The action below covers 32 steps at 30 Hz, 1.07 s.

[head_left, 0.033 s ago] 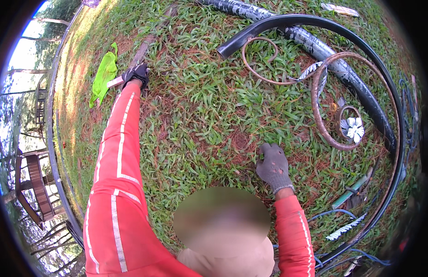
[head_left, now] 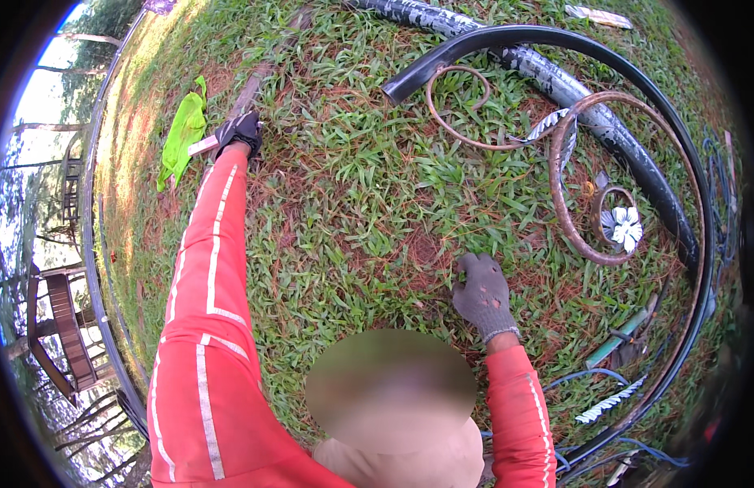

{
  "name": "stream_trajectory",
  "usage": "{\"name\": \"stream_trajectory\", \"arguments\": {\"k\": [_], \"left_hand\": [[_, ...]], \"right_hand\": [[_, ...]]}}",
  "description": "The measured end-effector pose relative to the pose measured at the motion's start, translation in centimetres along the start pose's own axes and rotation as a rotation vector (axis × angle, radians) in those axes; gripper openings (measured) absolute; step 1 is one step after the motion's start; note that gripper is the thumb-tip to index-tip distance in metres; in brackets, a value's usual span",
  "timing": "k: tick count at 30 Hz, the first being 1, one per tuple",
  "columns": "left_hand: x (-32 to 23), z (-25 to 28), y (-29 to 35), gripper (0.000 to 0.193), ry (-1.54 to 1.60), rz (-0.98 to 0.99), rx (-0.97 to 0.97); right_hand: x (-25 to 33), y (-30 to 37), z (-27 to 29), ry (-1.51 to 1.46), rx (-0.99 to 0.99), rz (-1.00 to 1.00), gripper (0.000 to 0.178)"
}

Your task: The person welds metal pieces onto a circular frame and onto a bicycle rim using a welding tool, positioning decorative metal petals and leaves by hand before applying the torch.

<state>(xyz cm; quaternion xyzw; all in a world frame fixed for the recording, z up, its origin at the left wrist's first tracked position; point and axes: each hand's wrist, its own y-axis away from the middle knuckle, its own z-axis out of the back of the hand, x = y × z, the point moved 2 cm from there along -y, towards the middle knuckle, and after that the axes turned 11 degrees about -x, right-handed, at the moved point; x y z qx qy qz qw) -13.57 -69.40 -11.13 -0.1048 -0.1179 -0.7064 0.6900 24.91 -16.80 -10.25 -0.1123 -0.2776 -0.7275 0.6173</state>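
Note:
My left hand [head_left: 240, 132], in a dark glove, reaches far out at the upper left. It is closed around a pale, flat-sided bar [head_left: 204, 145], whose end pokes out to the left. A long, narrow brown strip [head_left: 251, 85] runs through the grass just beyond that hand, and a bright green cloth [head_left: 183, 138] lies left of it. Closer to me, my right hand [head_left: 483, 294] rests low on the grass in a worn grey glove with small holes. Its fingers are curled under, which hides whatever they may hold.
On the right lie a curved black pipe [head_left: 629, 61], a scuffed black-and-silver pole [head_left: 548, 77] and rusty metal scrollwork [head_left: 558, 187] with a silver flower [head_left: 621, 228]. A green-handled tool [head_left: 619, 337], a silver leaf-shaped piece [head_left: 611, 401] and blue cord [head_left: 584, 375] are nearer.

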Motion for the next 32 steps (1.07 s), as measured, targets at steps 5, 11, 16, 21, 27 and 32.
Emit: {"name": "stream_trajectory", "arguments": {"k": [5, 11, 16, 21, 27, 32], "left_hand": [[0.9, 0.5, 0.1, 0.019, 0.056, -0.112, -0.133], [0.1, 1.0, 0.8, 0.017, 0.082, -0.192, -0.174], [-0.9, 1.0, 1.7, 0.013, 0.085, -0.31, -0.269], [-0.5, 1.4, 1.4, 0.01, 0.005, -0.388, -0.327], [-4.4, 4.0, 0.7, 0.01, -0.113, -0.426, -0.198], [-8.8, 5.8, 2.5, 0.011, 0.203, -0.605, -0.425]], "right_hand": [[0.2, 0.3, -0.5, -0.021, -0.038, 0.019, 0.034], [0.1, 0.1, -0.8, 0.001, -0.026, -0.014, 0.034], [0.1, -0.2, -0.6, -0.017, -0.024, -0.054, 0.031], [0.6, -0.3, -0.4, -0.035, 0.006, -0.092, 0.031], [0.2, -0.1, -0.3, -0.05, -0.014, -0.104, 0.032], [0.1, -0.5, -0.4, -0.033, 0.023, -0.122, 0.035]]}}
